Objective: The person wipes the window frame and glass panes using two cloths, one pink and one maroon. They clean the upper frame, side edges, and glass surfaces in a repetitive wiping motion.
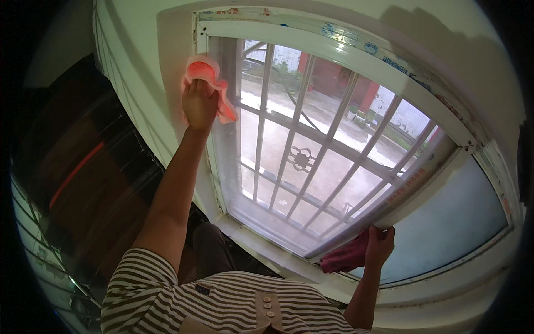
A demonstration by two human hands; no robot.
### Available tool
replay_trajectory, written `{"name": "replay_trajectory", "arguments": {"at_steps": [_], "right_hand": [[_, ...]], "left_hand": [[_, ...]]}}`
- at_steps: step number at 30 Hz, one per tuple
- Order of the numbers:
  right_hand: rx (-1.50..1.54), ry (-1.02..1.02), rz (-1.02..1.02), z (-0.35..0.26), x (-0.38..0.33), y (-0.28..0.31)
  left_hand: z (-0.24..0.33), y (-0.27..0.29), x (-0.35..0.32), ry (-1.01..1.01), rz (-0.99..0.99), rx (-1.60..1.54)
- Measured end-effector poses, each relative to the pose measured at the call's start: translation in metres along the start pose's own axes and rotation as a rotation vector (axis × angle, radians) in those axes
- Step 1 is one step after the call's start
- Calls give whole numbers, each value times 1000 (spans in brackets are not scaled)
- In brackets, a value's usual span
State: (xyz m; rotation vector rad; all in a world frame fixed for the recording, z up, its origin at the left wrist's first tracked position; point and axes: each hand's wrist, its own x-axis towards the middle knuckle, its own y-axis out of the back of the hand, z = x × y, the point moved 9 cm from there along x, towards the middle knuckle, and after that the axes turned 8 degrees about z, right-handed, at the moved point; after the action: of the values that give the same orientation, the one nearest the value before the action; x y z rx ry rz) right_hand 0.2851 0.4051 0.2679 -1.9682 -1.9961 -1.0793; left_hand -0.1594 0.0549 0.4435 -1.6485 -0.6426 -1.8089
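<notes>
My left hand (199, 103) is raised high and presses a pink cloth (207, 75) against the upper left corner of a window pane (278, 145), next to the white window frame (214, 167). My right hand (381, 245) is low on the right, gripping the edge of the sliding sash (389, 200) together with a dark pink cloth (347, 257). Behind the glass runs a white metal grille (300, 158) with a small ornament at its middle.
A white sill (261, 245) runs below the window. A frosted pane (445, 228) lies to the right of the sash. Dark wooden furniture (83, 167) stands at the left. Outside I see a wet courtyard (328, 111) and a red door.
</notes>
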Motion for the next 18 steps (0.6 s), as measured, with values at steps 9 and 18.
{"name": "replay_trajectory", "arguments": {"at_steps": [9,18], "right_hand": [[-40,-1,9,-4,0,2],[-35,11,12,-6,1,2]], "left_hand": [[1,3,-10,1,44,-4],[-2,1,-22,-21,79,-5]]}}
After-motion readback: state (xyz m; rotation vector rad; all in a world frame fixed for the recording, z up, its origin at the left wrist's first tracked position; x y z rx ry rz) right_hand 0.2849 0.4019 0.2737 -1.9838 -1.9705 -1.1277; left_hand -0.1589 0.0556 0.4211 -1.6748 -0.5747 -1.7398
